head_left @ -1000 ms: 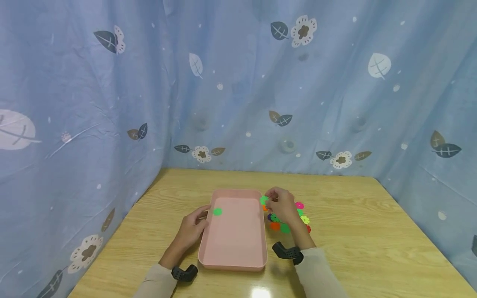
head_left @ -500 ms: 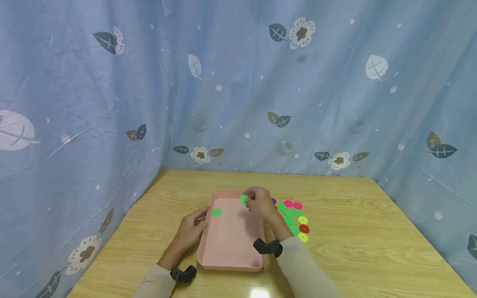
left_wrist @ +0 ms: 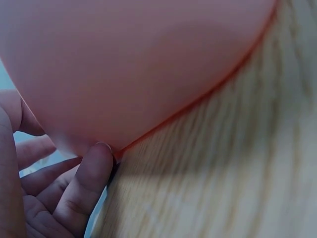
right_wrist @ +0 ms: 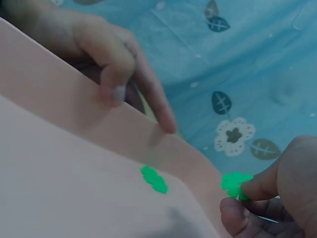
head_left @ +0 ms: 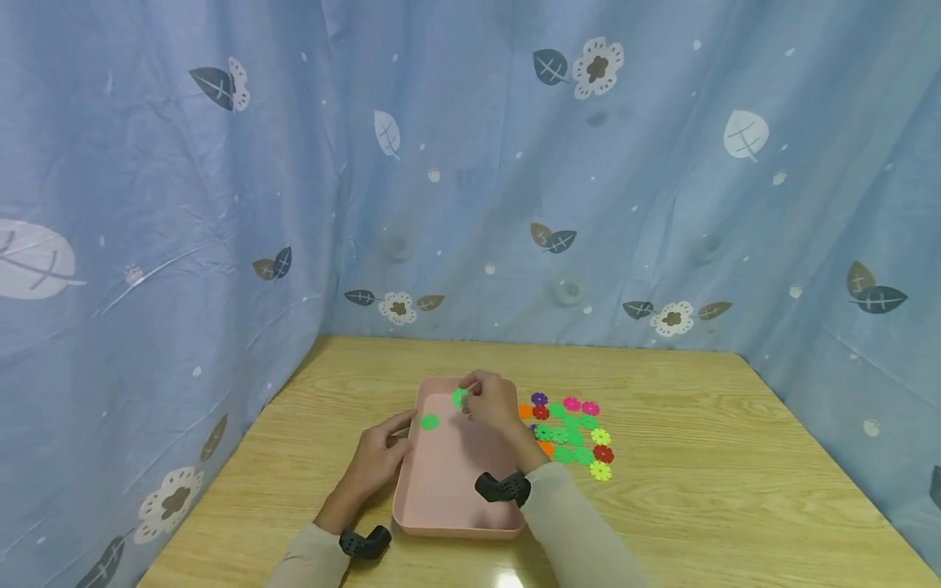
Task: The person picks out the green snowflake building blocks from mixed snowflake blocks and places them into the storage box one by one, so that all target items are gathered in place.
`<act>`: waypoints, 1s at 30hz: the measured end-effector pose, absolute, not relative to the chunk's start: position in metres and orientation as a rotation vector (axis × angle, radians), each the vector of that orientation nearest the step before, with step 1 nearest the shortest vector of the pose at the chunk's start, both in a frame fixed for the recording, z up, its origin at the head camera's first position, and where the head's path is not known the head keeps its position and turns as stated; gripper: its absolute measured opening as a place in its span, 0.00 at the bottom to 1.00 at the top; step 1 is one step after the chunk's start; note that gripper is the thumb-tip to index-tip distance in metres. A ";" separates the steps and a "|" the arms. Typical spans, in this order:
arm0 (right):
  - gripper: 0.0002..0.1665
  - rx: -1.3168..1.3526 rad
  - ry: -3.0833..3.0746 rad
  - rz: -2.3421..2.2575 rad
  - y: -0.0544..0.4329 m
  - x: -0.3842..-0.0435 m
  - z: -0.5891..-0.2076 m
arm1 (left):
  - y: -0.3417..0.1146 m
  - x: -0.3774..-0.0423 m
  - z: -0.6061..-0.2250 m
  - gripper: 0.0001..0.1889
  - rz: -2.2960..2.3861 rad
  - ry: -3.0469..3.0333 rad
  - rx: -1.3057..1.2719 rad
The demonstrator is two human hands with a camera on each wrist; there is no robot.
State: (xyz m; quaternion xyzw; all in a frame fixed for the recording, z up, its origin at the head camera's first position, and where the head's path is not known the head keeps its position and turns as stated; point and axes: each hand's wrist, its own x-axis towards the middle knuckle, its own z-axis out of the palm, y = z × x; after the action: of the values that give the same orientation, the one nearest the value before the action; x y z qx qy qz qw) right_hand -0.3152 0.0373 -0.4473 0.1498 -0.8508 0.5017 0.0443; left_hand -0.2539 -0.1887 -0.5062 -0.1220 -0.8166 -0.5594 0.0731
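A pink tray (head_left: 456, 529) lies on the table with one green flower-shaped plastic piece (head_left: 430, 421) inside it, near its left wall. Along that wall my left hand (head_left: 376, 459) holds the tray's edge with thumb and fingers; in the right wrist view its index finger reaches over the rim. My right hand (head_left: 491, 403) is above the far part of the tray. Between thumb and fingers it pinches a second green flower-shaped piece (right_wrist: 235, 184), partly hidden by the fingertips. The lower fingers of my left hand (left_wrist: 74, 193) show in the left wrist view.
To the tray's right lie several flower-shaped pieces (head_left: 573, 437) in green, yellow, red, pink, orange and purple. The wooden table (head_left: 698, 474) extends to the right and left. A blue patterned curtain (head_left: 470, 204) stands behind and at the sides.
My right hand has moved left from the loose pieces to over the tray, carrying the green flower-shaped piece. My left hand has stayed at the tray's left edge.
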 end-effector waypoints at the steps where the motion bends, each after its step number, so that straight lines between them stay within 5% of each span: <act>1: 0.09 0.463 -2.587 1.562 0.036 -0.315 -0.450 | -0.188 -0.254 -0.506 0.26 -1.673 -2.454 -0.370; 30: 0.10 0.399 -2.679 1.674 0.026 -0.318 -0.478 | -0.188 -0.253 -0.507 0.26 -1.673 -2.437 -0.387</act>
State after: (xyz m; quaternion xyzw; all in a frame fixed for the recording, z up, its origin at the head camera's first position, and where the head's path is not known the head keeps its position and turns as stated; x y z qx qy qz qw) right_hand -0.3185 0.0263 -0.4782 0.1252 -0.8413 0.5255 -0.0212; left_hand -0.2534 -0.1877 -0.5067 -0.1296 -0.8147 -0.5595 0.0802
